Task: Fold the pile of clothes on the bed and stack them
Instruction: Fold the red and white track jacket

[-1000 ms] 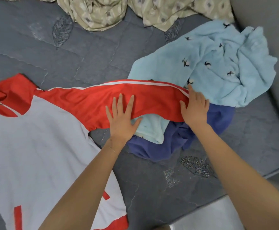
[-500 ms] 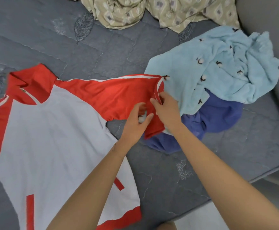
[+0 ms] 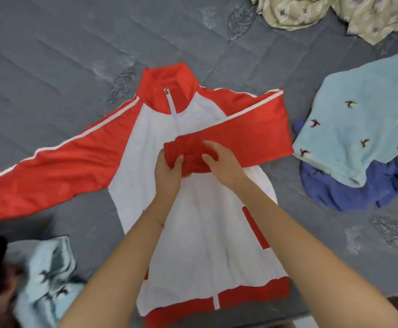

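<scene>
Counted from the left, there is one pale blue piece with a bird print below and left of the jacket. Then come the one red-and-white jacket and two hands. A second bird-print item, the pale blue garment, lies right of the jacket with one dark blue garment. One beige cloth lies above and right of the jacket.

The jacket lies flat and front up in the middle of the bed, with its collar away from the person and its red hem nearest. Its spread sleeve runs out flat to the left of the body. The folded sleeve is turned back across the white chest, with its cuff end near the zip.

The left hand has its grip closed on that cuff end, thumb on top of the red cloth. Just right of it, the right hand holds the same sleeve, its thumb and curled fingers pinching the fabric. The hands are near each other but apart.

Right of the jacket, the pale blue garment lies crumpled on top of the dark blue one, just beside the bend of the folded sleeve.

The bed is covered in grey quilted fabric with leaf motifs. A pale strip shows past its edge, below and right of the jacket.

The spread sleeve's cuff is cut off at the left border. The pale blue garment and the beige cloth run out of view. Most of the dark blue garment is covered. The left hand's fingers are hidden under the sleeve. A dark blurred shape left of the pale blue piece cannot be made out.
</scene>
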Demonstrator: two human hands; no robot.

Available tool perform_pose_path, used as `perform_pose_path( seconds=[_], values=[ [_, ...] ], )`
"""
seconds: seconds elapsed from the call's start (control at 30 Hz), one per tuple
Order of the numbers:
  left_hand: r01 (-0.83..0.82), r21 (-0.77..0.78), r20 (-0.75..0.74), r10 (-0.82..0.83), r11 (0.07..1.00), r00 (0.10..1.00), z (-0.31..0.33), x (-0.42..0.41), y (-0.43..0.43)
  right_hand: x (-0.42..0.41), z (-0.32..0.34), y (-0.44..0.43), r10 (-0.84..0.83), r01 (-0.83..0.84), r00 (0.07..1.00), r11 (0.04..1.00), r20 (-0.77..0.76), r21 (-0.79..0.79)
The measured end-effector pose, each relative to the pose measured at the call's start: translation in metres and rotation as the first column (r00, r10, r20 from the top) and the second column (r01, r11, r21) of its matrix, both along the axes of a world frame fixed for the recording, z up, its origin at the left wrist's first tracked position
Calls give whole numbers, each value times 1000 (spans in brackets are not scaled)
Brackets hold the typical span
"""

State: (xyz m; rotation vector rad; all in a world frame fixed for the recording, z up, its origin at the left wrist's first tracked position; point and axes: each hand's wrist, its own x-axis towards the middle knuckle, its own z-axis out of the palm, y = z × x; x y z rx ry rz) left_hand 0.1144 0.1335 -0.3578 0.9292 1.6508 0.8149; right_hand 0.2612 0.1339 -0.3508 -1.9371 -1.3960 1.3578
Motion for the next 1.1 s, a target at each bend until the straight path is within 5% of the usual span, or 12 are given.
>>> perform_pose_path(
  seconds=[0.13, 0.53, 0.73, 1.1],
  values=[
    [-82, -1, -36, 82, 997, 996, -9, -64, 21, -40, -25, 6, 185, -179, 940, 983, 286, -47],
    [-101, 80, -253, 119, 992, 960, -31, -158, 39, -108, -59, 17, 337, -264, 838, 938, 430, -223],
    [123, 9, -673, -86, 992, 735, -28, -193, 19, -151, -36, 29, 309, -336, 802, 941, 511, -41],
    [188, -154, -820, -231, 970, 524, 0, -275, 34, -252, 5, 62, 400, -482, 734, 876, 548, 7]
  ],
)
